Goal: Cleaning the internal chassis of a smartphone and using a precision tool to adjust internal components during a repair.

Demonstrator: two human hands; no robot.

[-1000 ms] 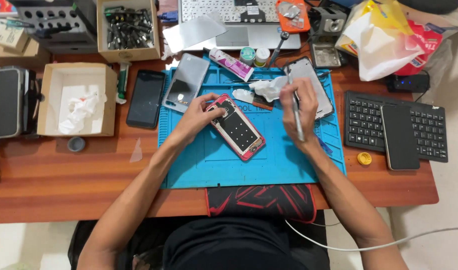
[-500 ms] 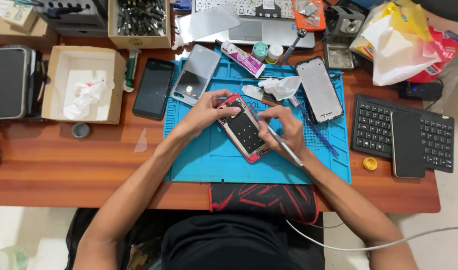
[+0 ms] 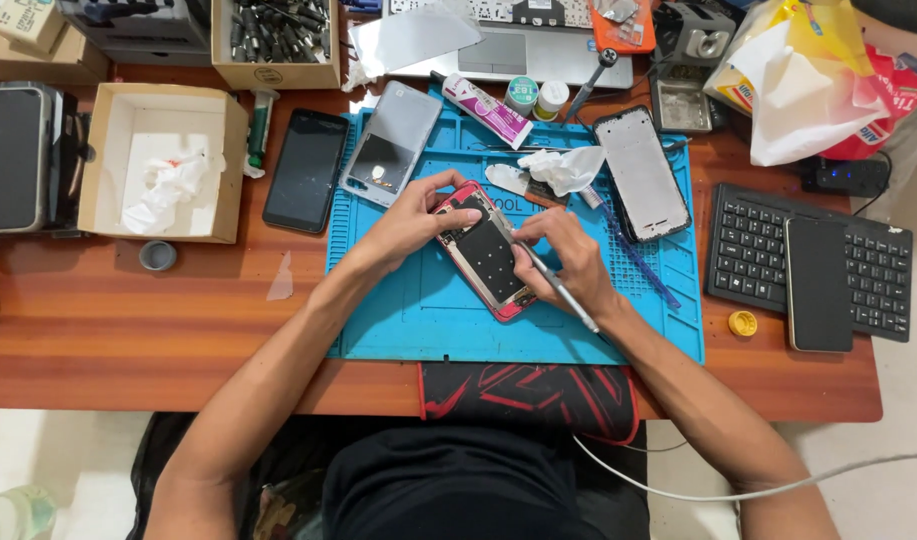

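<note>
The tip of the slim silver metal tool [image 3: 561, 290] is hidden where it meets the opened red-framed phone [image 3: 486, 252], so the exact spot being worked cannot be made out; the phone's lower right edge is also covered by the right hand [image 3: 568, 262], and its upper left corner by the left hand [image 3: 415, 220]. The silver laptop [image 3: 518, 35] and the cardboard box of dark tools [image 3: 275, 40] are cut off by the top edge of the view, and small parts inside the phone are too fine to be told apart. The phone is laid tilted near the middle of the blue rubber work mat [image 3: 418, 310], which is spread on the brown wooden tabletop [image 3: 108, 320]. The left grip is closed on the phone's upper end, thumb and fingers being pressed on its frame from the left. The right grip is clenched around the tool, which is held like a pen, with its shaft slanting down to the right past the wrist. The phone is thus caught between the two hands, touched by both. Just above the hands a crumpled white tissue [image 3: 563, 168] is seen on the mat, with a bare grey phone frame [image 3: 641, 172] to its right and a grey phone back cover [image 3: 393, 143] to the left.
</note>
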